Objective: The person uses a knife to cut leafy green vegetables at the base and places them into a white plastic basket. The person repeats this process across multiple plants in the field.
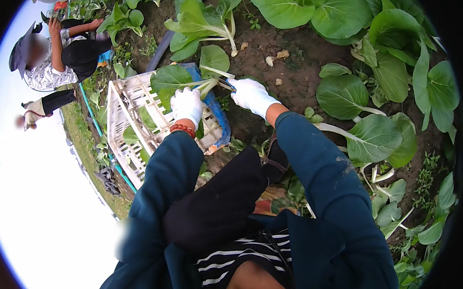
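Outdoors, over dark garden soil (293,59), the person's left hand (187,105), in a white fabric glove with a red bead bracelet (183,129) at the wrist, is curled around the pale stalks of a broad-leaved green vegetable plant (193,79). The right hand (251,96), also in a white glove, is closed at the base of the same stalks, just beside the left; whether it holds a tool I cannot tell. The plant hangs above the near corner of a white slatted plastic crate (125,120) with loose leaves inside. More leafy plants (371,84) grow to the right. Another person (63,52) crouches beyond the crate.
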Tool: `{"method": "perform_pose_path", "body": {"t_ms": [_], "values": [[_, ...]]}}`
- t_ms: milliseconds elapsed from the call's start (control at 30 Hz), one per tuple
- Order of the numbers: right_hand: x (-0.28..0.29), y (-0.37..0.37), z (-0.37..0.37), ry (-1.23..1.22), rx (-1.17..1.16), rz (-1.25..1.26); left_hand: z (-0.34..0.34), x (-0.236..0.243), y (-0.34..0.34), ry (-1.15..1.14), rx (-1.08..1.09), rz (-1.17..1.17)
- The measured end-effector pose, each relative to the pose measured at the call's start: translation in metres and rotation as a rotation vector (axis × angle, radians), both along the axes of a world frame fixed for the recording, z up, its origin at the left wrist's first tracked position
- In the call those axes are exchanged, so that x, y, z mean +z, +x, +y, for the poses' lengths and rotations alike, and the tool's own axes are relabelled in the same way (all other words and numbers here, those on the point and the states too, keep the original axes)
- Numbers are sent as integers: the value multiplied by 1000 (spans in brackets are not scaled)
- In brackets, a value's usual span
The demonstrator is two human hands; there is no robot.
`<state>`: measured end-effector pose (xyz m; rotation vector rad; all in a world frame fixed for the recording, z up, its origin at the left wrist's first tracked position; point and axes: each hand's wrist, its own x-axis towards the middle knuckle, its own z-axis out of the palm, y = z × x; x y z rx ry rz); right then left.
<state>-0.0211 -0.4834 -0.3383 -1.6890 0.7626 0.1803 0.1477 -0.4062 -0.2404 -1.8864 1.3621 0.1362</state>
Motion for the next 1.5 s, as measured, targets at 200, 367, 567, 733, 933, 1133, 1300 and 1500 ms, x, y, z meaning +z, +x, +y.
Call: {"method": "perform_pose_path", "body": {"t_ms": [200, 367, 567, 733, 933, 1133, 1300, 1500], "values": [[-1, 39, -6, 2, 57, 143, -5, 1, -5, 36, 49, 1], [-5, 43, -6, 80, 27, 143, -13, 2, -6, 73, 71, 3], [7, 0, 5, 145, 104, 92, -17, 4, 13, -53, 111, 79], [22, -86, 21, 496, -698, -362, -33, 37, 2, -385, 88, 446], [85, -130, 1, 708, -1254, -780, -43, 67, -95, -580, 42, 1084], [93, -170, 15, 787, -1519, -960, -35, 73, -147, -517, -663, 870], [124, -202, 45, 435, -1440, -895, -39, 140, -161, -632, -494, 1357], [160, -226, 56, 286, -1072, -934, -69, 118, -181, -292, -728, 1165]]}}
